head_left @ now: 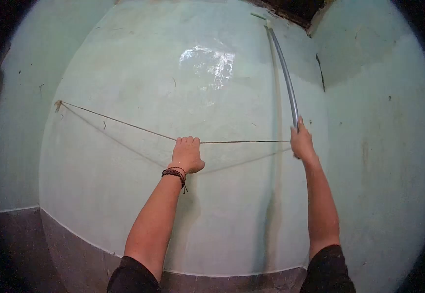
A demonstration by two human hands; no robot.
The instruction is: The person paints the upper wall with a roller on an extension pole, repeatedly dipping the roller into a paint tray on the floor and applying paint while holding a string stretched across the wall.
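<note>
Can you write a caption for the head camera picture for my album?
Left hand gripping a taut cord, right hand gripping a grey pole, before a pale green wall.

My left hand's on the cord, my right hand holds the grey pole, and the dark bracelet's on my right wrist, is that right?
Not quite: the head view shows the dark bracelet on your left wrist. Your left hand is on the cord, and your right hand holds the grey pole.
</note>
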